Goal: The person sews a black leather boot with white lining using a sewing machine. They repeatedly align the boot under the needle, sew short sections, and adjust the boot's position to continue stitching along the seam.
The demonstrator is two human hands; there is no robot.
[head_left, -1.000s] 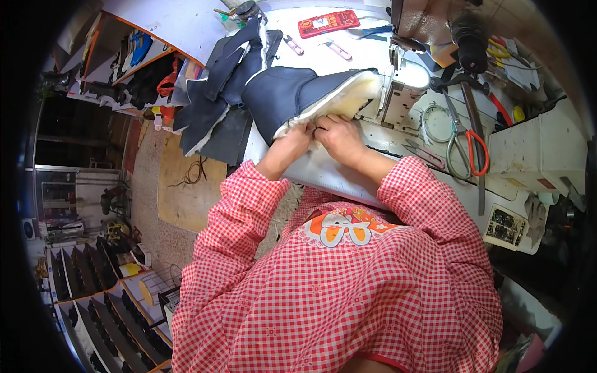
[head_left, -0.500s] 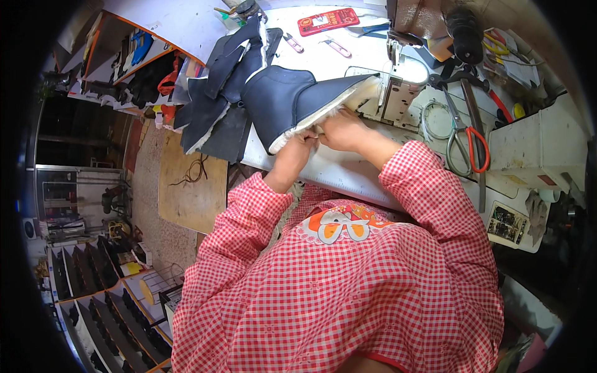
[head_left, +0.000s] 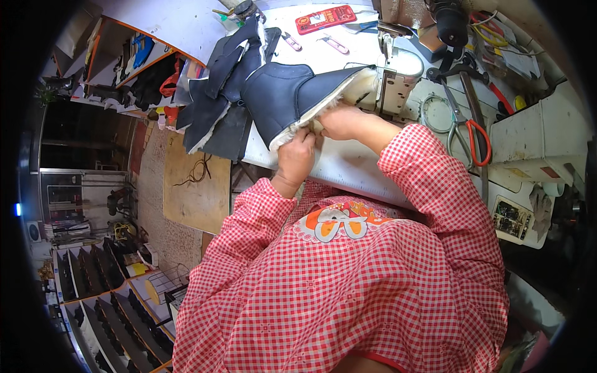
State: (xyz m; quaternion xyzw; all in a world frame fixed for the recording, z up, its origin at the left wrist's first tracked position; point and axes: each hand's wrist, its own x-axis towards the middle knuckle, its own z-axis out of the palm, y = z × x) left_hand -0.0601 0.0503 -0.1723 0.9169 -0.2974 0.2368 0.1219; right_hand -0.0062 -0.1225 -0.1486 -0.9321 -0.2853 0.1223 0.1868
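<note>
A dark navy shoe upper (head_left: 273, 93) with a white fleece lining (head_left: 348, 88) lies across the white table, its pointed end beside the sewing machine (head_left: 398, 78). At its near fleece edge, my left hand (head_left: 296, 154) is closed in a pinch. Close by on the right, my right hand (head_left: 341, 122) is closed on the same edge, with its fingertips partly hidden by the fleece. The two hands almost touch. More dark fleece-lined uppers (head_left: 208, 115) are heaped to the left.
A red flat case (head_left: 324, 19) and two pink thread snips (head_left: 336, 45) lie at the back. Red-handled scissors (head_left: 477, 143) and a hammer (head_left: 472, 112) lie right of the machine. A wooden board (head_left: 193, 193) is at the left, with shelves (head_left: 106, 311) lower down.
The view has shifted slightly. My hands stay at the upper's near edge; the left fingers have curled up closer against the fleece. The upper has hardly moved.
</note>
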